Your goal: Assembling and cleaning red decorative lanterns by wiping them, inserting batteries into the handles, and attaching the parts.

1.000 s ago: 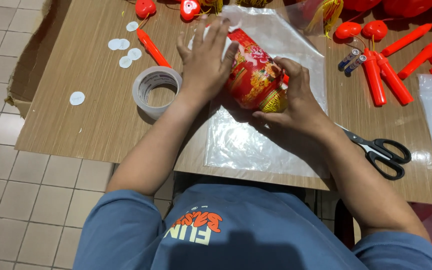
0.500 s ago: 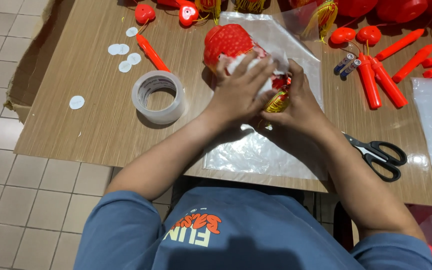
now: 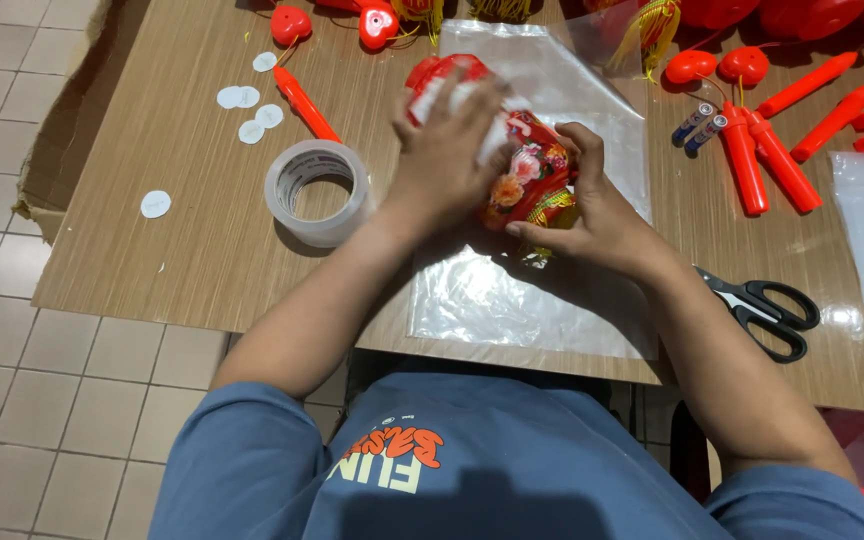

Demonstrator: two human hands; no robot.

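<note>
At a wooden worktable (image 3: 162, 270), a person in a blue shirt (image 3: 452, 470) works a red, flower-printed paper lantern (image 3: 527, 175) over a clear plastic sheet (image 3: 512, 300) spread across the table's middle. The left hand (image 3: 447, 150) lies flat over the lantern's top, fingers spread and pressing down on it; the right hand (image 3: 592, 215) cups the lower end from the side, fingers closed around it, so both hands are clamped on the lantern just above the sheet. To do this well, by the look of it, the top hand needs even, gentle pressure while the lower hand keeps the thin shell from twisting or creasing, and the work should stay centred over the plastic. A roll of clear tape (image 3: 317, 190) sits just beside the left forearm; black-handled scissors (image 3: 762, 310) lie near the right forearm. Red stick handles (image 3: 762, 160) rest well apart at the right, with small white paper discs (image 3: 247, 100) scattered at the far left. Half a second ago the lantern's red top stood uncovered beyond the hands; the left hand has since moved up over it. A second ago the lantern lay tilted with that hand raised and open.
</note>
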